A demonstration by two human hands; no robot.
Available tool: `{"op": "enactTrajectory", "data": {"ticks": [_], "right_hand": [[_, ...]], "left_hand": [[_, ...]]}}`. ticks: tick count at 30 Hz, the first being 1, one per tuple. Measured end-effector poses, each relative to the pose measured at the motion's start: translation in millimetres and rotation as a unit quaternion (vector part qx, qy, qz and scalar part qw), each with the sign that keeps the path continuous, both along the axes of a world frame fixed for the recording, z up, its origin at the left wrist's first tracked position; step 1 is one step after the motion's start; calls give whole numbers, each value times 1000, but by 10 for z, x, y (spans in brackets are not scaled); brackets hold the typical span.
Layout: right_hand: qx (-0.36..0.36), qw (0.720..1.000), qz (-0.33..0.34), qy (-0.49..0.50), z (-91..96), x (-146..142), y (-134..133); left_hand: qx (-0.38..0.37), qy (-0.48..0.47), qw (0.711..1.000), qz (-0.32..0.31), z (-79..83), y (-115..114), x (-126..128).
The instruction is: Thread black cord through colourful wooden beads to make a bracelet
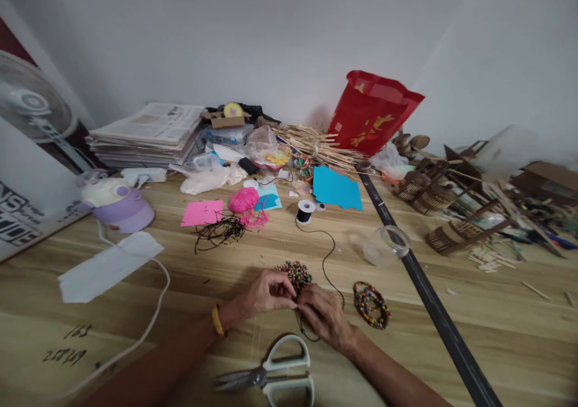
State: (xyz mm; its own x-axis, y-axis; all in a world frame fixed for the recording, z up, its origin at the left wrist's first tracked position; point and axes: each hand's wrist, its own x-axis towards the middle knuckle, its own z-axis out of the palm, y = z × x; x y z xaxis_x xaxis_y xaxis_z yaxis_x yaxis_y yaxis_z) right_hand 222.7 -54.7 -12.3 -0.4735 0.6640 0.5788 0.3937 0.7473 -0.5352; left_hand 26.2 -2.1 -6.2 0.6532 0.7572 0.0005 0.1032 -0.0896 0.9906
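Note:
My left hand point(266, 292), with a yellow band at the wrist, has thumb and fingers drawn together in a pinch; whatever lies between the tips is too small to make out. Touching or almost touching it, my right hand point(327, 316) is closed on a thin black cord point(333, 247), which hangs below its fingers in a small loop. That cord runs back to a white-ended spool point(305, 212). Just beyond my fingertips lies a heap of small multicoloured beads point(295, 273), partly hidden by the hands. Scissors point(275, 372) with white handles rest close in front of me.
Strung bead loops point(371, 306) lie right of my hands. A clear round container point(392, 242) lies near a black strip point(433, 295). Pink yarn point(244, 200) and cut black cords point(220, 230) sit farther back. Small woven baskets point(445, 236) crowd the right; a white cable point(156, 323) curves at left.

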Motion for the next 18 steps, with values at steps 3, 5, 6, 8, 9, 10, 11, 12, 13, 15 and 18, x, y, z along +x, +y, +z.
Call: {"op": "enactTrajectory", "data": {"ticks": [3,5,6,8,9,10,11,12,13,15,18], "right_hand": [[9,1000,-2,-6,32,-4,-4],[18,1000,-4,-9,40,-7,-7],[22,1000,-7,-9,38,-8,-9],[28,1000,-13,-6,23,-9,-10],[28,999,-15,-5,12,-8,-10],[28,999,-17,-3,1,-8,-10],[29,999,-18,-1,-9,-7,-9],[28,999,-17,-1,-17,-5,-9],[28,999,-16,-2,-21,-4,-8],[29,999,-16,-8,-19,-1,-10],[32,999,-20,-19,1,-2,-14]], "left_hand": [[38,20,999,-7,-51,15,2],[68,33,997,-13,-62,17,4],[81,37,996,-15,-62,16,4],[99,44,994,-19,-57,14,3],[104,47,993,-20,-54,13,3],[108,51,993,-22,-51,13,2],[109,55,992,-25,-48,13,1],[109,58,992,-27,-46,13,0],[109,61,992,-29,-45,15,-1],[105,62,992,-33,-42,18,-2],[104,64,992,-34,-41,23,-6]]}}
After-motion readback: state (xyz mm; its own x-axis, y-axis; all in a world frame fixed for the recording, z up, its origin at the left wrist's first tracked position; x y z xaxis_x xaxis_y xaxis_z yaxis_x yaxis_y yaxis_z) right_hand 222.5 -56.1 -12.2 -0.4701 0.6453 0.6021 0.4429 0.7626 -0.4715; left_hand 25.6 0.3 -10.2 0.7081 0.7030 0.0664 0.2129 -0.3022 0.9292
